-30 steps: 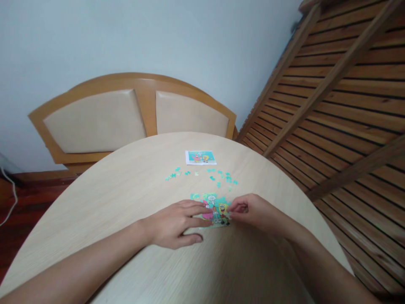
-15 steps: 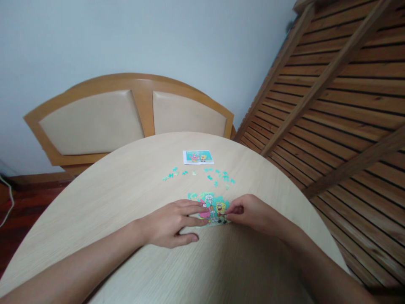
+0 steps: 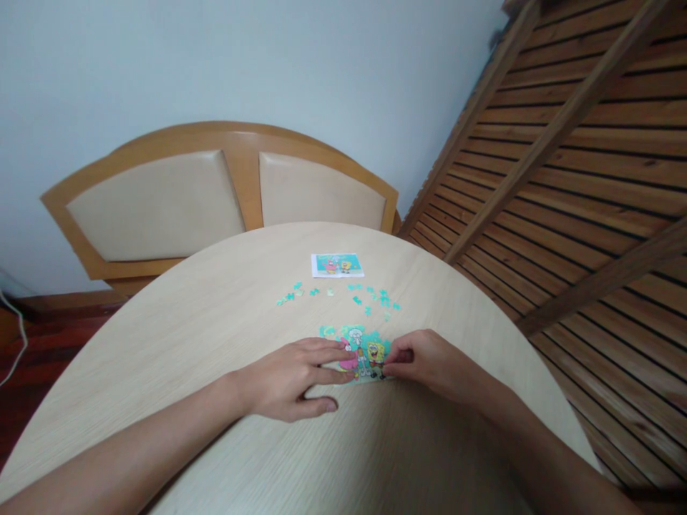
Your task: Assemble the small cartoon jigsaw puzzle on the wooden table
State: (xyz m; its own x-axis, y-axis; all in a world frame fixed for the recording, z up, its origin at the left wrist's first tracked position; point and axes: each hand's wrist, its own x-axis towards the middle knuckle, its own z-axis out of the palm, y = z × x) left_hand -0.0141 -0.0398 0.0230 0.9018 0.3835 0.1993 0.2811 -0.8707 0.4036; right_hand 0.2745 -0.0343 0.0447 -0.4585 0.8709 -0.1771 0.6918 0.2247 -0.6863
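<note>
A partly joined jigsaw puzzle with cartoon figures on a teal ground lies flat on the table. Across its left side rests my left hand, palm down, with the fingers spread and lying flat. At the puzzle's right edge my right hand is closed in a pinch, thumb and forefinger pressed together beside the yellow figure. Whatever sits between those fingertips is hidden. Loose teal puzzle pieces are scattered beyond the puzzle, with more loose pieces to the left.
A printed picture card with the same figures lies behind the loose pieces. The round wooden table meets a padded bench back at its far side. A slatted wooden panel leans along the right.
Both hands keep nearly the same place and pose on the puzzle. The view has shifted very slightly.
</note>
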